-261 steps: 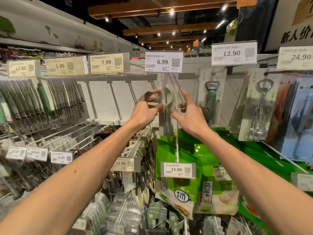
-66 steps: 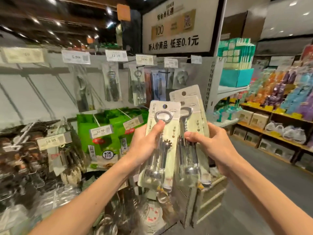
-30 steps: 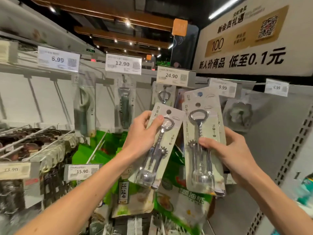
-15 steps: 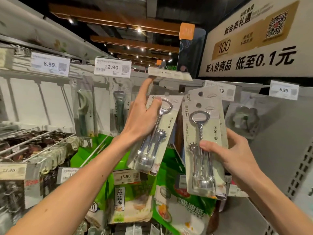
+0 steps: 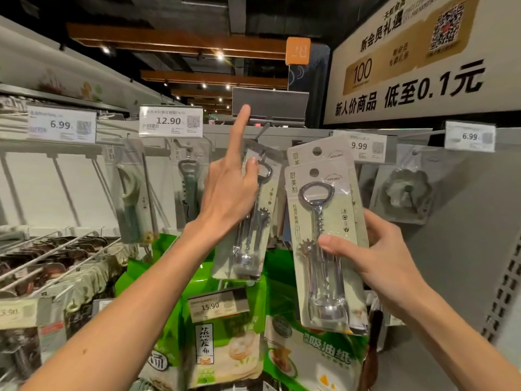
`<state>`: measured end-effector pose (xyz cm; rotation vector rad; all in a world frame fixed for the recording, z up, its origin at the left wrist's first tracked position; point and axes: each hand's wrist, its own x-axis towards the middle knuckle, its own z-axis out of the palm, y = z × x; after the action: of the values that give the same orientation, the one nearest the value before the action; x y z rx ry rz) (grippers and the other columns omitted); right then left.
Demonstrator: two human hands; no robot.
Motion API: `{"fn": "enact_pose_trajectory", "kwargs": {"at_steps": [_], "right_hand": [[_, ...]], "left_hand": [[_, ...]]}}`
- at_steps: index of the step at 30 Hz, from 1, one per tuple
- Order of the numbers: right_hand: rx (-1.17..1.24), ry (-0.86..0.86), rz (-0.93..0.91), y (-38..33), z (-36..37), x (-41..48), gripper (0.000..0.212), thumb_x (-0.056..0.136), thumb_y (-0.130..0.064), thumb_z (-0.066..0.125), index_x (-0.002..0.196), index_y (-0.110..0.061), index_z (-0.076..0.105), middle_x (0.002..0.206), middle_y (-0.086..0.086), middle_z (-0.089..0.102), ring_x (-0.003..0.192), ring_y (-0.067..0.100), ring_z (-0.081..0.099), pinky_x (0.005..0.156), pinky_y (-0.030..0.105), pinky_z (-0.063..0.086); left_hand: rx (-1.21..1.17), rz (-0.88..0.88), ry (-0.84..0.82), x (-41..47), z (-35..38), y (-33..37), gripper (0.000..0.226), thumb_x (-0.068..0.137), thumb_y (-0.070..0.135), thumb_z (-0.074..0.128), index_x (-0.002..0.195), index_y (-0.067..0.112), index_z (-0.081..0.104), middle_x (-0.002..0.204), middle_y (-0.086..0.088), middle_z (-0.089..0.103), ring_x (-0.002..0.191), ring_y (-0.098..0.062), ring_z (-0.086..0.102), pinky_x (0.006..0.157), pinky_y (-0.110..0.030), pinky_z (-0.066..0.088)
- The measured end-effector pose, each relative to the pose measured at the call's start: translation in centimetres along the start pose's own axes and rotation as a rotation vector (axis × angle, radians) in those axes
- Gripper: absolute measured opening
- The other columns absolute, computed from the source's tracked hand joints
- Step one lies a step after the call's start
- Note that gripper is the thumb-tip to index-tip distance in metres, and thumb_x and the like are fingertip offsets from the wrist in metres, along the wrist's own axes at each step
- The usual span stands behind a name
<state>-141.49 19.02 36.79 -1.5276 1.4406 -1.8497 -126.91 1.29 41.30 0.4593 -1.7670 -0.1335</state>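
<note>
left hand [image 5: 228,198] pinches one corkscrew pack [image 5: 251,241] just under the hook [image 5: 261,133], forefinger propping the price flap [image 5: 269,105] up, so hanging looks close; right hand [image 5: 375,258] grips two more packs [image 5: 324,221], not yet hung.

left hand [image 5: 228,198]: gripping, forefinger raised (straight up) | right hand [image 5: 377,258]: gripping

I log one large white promo sign [image 5: 408,60] as ref. Left of it: orange aisle marker [image 5: 298,50], wooden ceiling beams [image 5: 174,42] w/ lit spotlights [image 5: 220,55]. Below it: grey perforated panel [image 5: 465,249]. Far lower left: white shelf backing [image 5: 33,193].
</note>
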Motion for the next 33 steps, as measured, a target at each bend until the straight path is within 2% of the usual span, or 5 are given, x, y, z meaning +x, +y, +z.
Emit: {"fn": "enact_pose_trajectory", "kwargs": {"at_steps": [6,14,23,27,33], "right_hand": [[-0.004,0.006,-0.013,0.2,0.9,0.2,0.034,0.068,-0.012,0.08,0.099,-0.023,0.069,0.091,-0.009,0.077,0.081,0.007,0.073,0.067,0.021,0.058],[-0.009,0.012,0.001,0.2,1.5,0.0,0.035,0.069,-0.012,0.08,0.101,-0.021,0.07,0.093,-0.008,0.077,0.083,0.008,0.073,0.068,0.021,0.058],[0.031,0.01,0.018,0.3,1.4,-1.1,0.042,0.063,-0.018,0.078,0.104,-0.019,0.07,0.097,-0.001,0.077,0.088,0.016,0.074,0.075,0.031,0.061],[0.044,-0.013,0.035,0.7,2.1,-1.4,0.043,0.063,-0.017,0.078,0.106,-0.015,0.07,0.097,0.001,0.077,0.088,0.018,0.074,0.073,0.03,0.061],[0.028,-0.057,0.044,1.6,4.9,-1.6,0.046,0.063,-0.019,0.083,0.106,-0.017,0.069,0.098,0.001,0.077,0.09,0.02,0.074,0.076,0.035,0.06]], "left_hand": [[0.057,0.077,-0.017,0.6,1.0,-2.0,0.091,0.093,0.003,0.056,0.15,0.035,-0.007,0.062,0.012,0.04,0.046,-0.005,0.041,0.047,-0.014,0.036],[0.177,0.129,-0.032,1.3,1.8,-3.4,0.123,0.092,0.009,0.065,0.13,0.062,-0.039,0.079,-0.004,0.051,0.053,-0.009,0.047,0.051,-0.023,0.044],[0.167,0.117,0.003,-2.2,-2.5,-0.3,0.055,0.099,0.027,0.053,0.15,0.027,0.032,0.094,0.002,0.065,0.065,-0.012,0.06,0.061,-0.032,0.055],[-0.273,-0.163,-0.144,-6.2,-4.5,2.2,0.018,0.095,0.027,0.064,0.111,0.029,0.056,0.084,0.005,0.066,0.076,-0.011,0.067,0.069,-0.036,0.059],[-0.719,-0.791,-0.278,-8.0,-3.9,3.3,0.048,0.081,0.053,0.066,0.118,0.023,0.058,0.098,-0.001,0.073,0.088,-0.017,0.068,0.072,-0.035,0.055]]}}
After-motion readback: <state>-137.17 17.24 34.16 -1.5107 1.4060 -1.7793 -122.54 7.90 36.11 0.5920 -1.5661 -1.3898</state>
